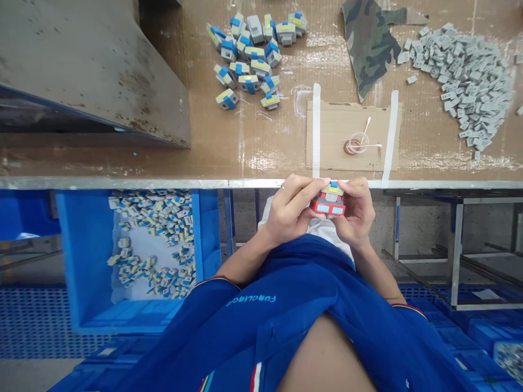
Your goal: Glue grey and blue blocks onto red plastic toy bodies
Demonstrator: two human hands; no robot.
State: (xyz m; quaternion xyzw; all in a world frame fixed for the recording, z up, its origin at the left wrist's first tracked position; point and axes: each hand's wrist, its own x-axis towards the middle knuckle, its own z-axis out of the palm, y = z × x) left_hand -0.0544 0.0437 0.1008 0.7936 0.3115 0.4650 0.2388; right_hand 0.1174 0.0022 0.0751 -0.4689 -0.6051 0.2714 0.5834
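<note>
Both my hands hold one small toy block (329, 200) just below the table's front edge; it is red with blue windows, and has grey, yellow and blue parts on top. My left hand (291, 209) curls round its left side, thumb and fingers pinching it. My right hand (357, 211) grips its right side with bent fingers. On the cardboard-covered table (253, 141) beyond lies a cluster of several grey, blue and yellow pieces (254, 57), out of reach of both hands.
A pile of small grey parts (466, 81) lies at the far right, next to a camouflage cloth (370, 41). A taped cardboard patch holds a small ring and sticks (359, 144). A blue crate (141, 256) of mixed pieces stands low at my left. A metal chute (93, 65) slopes at upper left.
</note>
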